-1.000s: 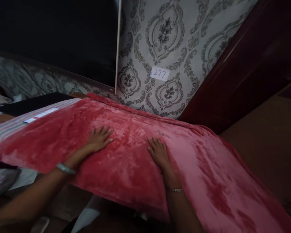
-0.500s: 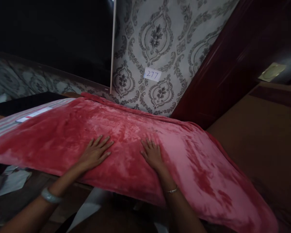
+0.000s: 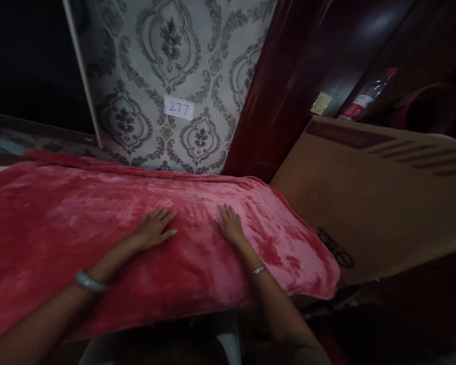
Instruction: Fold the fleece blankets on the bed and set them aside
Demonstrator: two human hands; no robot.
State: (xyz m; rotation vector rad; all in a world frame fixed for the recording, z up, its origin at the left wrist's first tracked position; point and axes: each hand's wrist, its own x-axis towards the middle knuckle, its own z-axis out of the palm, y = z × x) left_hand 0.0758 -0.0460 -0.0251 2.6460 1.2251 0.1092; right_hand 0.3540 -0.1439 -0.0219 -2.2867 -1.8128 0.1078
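Observation:
A red and pink plush blanket (image 3: 110,228) lies spread over a long surface, its near edge hanging at the front. My left hand (image 3: 154,228) rests palm down on it, left of the middle, with fingers stretched out. To its right, my right hand (image 3: 230,223) also presses flat on the pile, fingers extended. Neither hand grips anything. A bangle sits on my left wrist and a thin bracelet on my right one. The blanket's far edge forms a rolled fold along the wall.
A large cardboard box (image 3: 365,197) stands against the blanket's right end. Behind it are a bottle with a red cap (image 3: 365,99) and a dark red panel (image 3: 273,96). A dark screen (image 3: 26,66) hangs at the left; a paper marked 277 (image 3: 179,107) is on the patterned wall.
The view has turned right, bringing more of the box and the bottle into sight. Both hands stay flat and now lie farther right along the blanket, toward the box.

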